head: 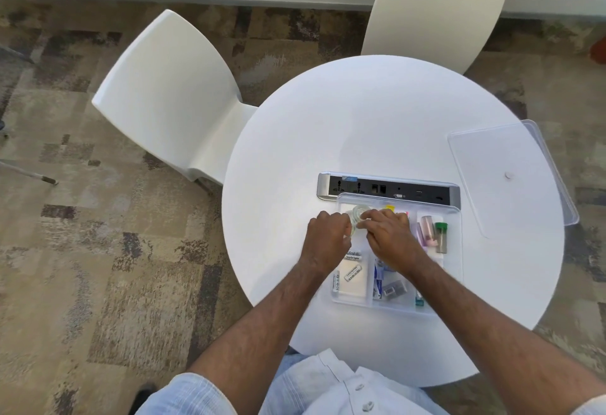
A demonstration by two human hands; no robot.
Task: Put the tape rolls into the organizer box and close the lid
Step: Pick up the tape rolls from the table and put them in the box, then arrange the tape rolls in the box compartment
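Step in hand, judged from head view: loading of tape rolls into the organizer box, lid not yet on. The box is clear, w/ several compartments, and stands open on the round white table, just in front of the power strip. The clear rolls are in or just above the far-left compartment of the box; which one exactly is hard to tell, since the hands cover most of them.

Left hand is curled at the left side of the rolls, fingers bent inward, grasping them as it seems. Right hand comes from the right side, fingertips pinched on the same rolls. Both forearms reach forward from the body, wrists low over the box.

Lid lies flat on the table's right edge, well apart from the box, partly overhanging.

Next move probably calls for: letting the rolls settle flat in the compartment, freeing both hands, then reaching right for the lid and aligning it w/ the box rim.
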